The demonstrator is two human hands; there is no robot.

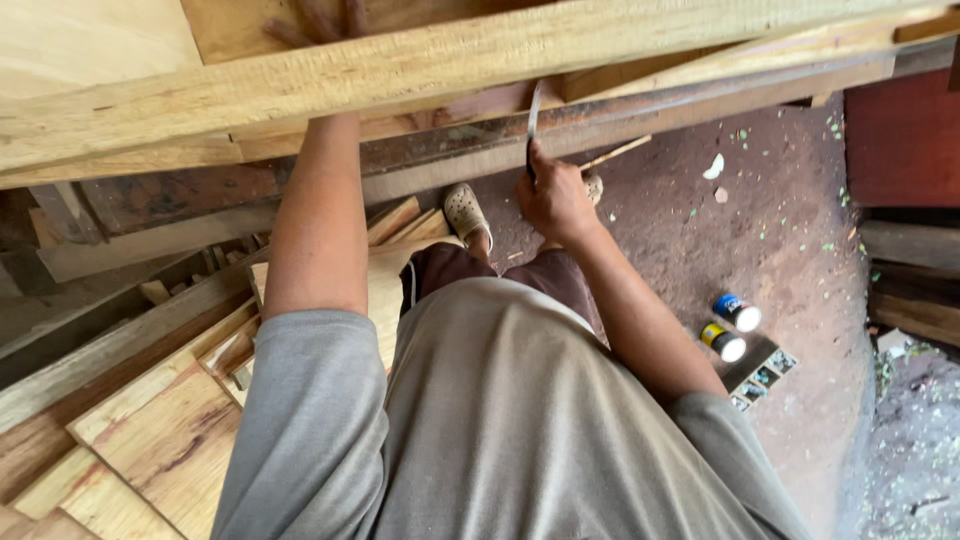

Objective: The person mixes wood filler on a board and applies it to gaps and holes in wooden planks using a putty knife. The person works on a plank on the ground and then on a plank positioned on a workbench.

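A long pale wooden plank [420, 65] runs across the top of the view. My left arm reaches up behind it, and only the fingertips of my left hand [320, 20] show, curled over the plank's far side. My right hand [555, 198] is closed around the dark handle of a thin metal blade [533, 115]. The blade points up, and its tip meets the plank's lower edge. More boards and a dark beam [640, 115] lie just under the plank.
Cut boards [170, 430] are stacked at lower left. On the dirt floor to the right stand two small cans [730, 327] and a flat box [765, 375]. My foot in a beige clog [465, 210] is below. A red wall [900, 140] is at right.
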